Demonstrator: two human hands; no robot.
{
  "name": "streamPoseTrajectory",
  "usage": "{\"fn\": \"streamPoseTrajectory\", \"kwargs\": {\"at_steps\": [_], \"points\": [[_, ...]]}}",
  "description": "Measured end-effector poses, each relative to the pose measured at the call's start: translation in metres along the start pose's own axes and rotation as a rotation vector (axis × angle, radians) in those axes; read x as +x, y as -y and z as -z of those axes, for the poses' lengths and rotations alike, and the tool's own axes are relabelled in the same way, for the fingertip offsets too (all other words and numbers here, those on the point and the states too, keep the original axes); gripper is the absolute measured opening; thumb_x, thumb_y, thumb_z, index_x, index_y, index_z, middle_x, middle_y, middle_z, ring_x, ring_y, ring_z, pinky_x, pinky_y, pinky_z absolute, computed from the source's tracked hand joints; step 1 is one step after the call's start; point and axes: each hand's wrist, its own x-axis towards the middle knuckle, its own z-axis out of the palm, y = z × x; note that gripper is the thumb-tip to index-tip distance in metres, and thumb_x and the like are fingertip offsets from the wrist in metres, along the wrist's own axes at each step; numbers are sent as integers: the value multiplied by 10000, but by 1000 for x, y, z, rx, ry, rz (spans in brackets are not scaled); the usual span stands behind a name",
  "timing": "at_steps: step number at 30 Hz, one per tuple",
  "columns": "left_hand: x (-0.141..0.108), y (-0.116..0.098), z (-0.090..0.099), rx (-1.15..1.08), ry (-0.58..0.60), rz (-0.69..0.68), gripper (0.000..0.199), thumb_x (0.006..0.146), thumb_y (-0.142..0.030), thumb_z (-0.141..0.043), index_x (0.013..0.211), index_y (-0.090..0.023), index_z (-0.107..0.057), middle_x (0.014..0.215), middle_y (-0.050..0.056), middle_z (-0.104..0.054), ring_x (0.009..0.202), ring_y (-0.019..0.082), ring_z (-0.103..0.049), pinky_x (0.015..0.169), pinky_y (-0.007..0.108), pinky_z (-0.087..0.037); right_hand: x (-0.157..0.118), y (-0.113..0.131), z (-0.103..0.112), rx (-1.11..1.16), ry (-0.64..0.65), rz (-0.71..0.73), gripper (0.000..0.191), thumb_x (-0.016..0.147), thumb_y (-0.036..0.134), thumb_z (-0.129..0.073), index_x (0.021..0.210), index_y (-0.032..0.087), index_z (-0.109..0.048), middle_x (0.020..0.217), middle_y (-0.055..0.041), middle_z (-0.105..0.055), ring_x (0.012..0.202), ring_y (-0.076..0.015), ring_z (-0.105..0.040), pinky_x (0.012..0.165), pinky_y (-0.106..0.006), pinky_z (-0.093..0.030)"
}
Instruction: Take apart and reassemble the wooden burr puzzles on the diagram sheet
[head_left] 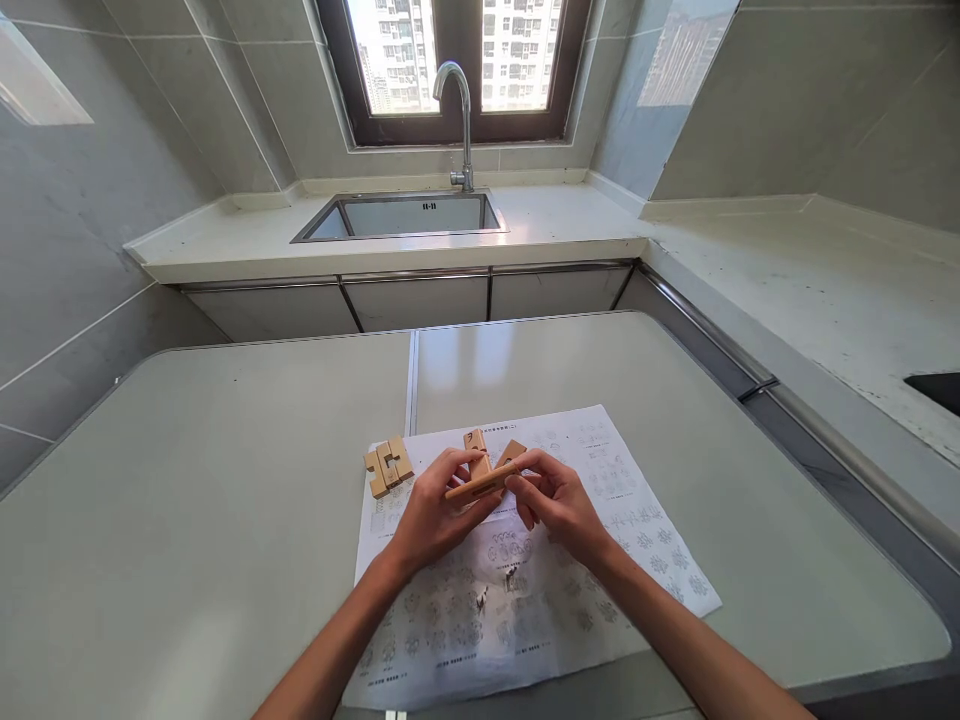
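Where the left hand (439, 508) and the right hand (556, 503) meet: long, slim tan wooden bar (480, 485), held just above the sheet, R end a bit higher.
Bar look: smooth, straight, lt. brown, w/ a dark slot or mark on the near side; exact form too small to tell.
L hand: part-closed, fingers curled round the bar's L part, thumb along the near/under side.
R hand: nearly closed, thumb + index pinching the bar's R end, other fingers bent below.
Beyond fingers: tan wooden block w/ dark mark (475, 452) & tilted tan wooden block (511, 453), both partly hidden; can't tell if they touch the bar.
L of L hand: group of notched tan wooden pieces (388, 467), side by side at the sheet's far-L corner.
Under hands: white printed paper sheet (622, 520), rows of sm. grey diagrams, on glossy pale grey table (225, 480).
Far beyond hands: white countertop (555, 215), steel sink (420, 215), chrome faucet (466, 120).
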Motion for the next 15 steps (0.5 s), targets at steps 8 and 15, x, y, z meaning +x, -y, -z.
{"fn": "streamPoseTrajectory", "kwargs": {"at_steps": [8,15], "points": [[1,2,0,42,1,-89,391,987,-358,-696,1367,-276,-651,1075,61,-701,790,150,-641,641,245,-520,3,3,2,45,-75,-3,396,874,577,-782,915,213,-633,705,44,-588,430,-77,-468,447,-255,-368],[-3,12,0,151,-79,-179,331,1025,-236,-613,1343,-273,-696,948,29,-691,705,124,-598,640,232,-503,2,2,4,107,-21,-53,384,909,567,-762,930,218,-602,566,86,-531,421,-81,-429,497,-253,-350]]}}
